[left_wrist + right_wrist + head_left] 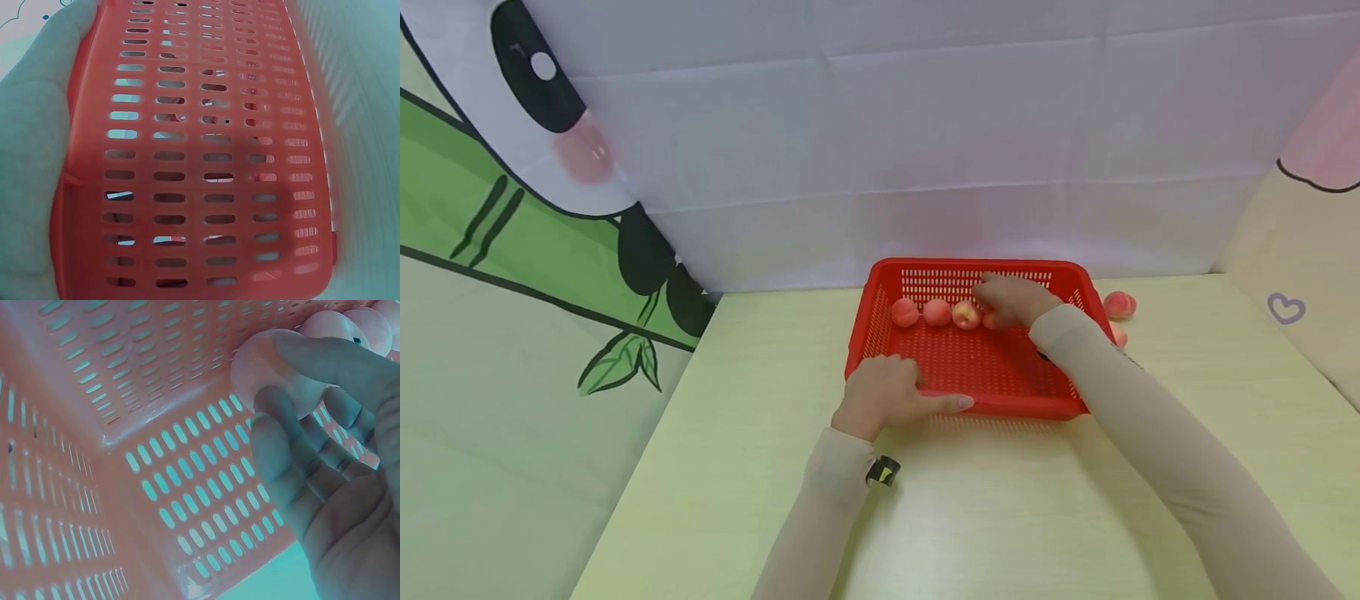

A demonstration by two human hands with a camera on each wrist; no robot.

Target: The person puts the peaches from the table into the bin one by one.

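Observation:
A red plastic basket (1022,407) with slotted walls stands on the table. At its front left corner my left hand (883,393) grips the rim, thumb stretched along the front edge. The left wrist view shows the basket's slotted side (187,187) beside that hand. My right hand (1013,300) reaches inside near the back wall. Its thumb and fingers pinch a peach (265,369), as the right wrist view shows. Left of it, along the back, sit a yellowish peach (966,315), a pink peach (937,312) and another pink one (905,312) in a row.
Outside the basket's right side lies a peach (1119,305), with another peach (1119,335) partly hidden by the basket and right sleeve. A pale cloth (865,150) hangs behind the table (737,417). Printed cloths flank both sides.

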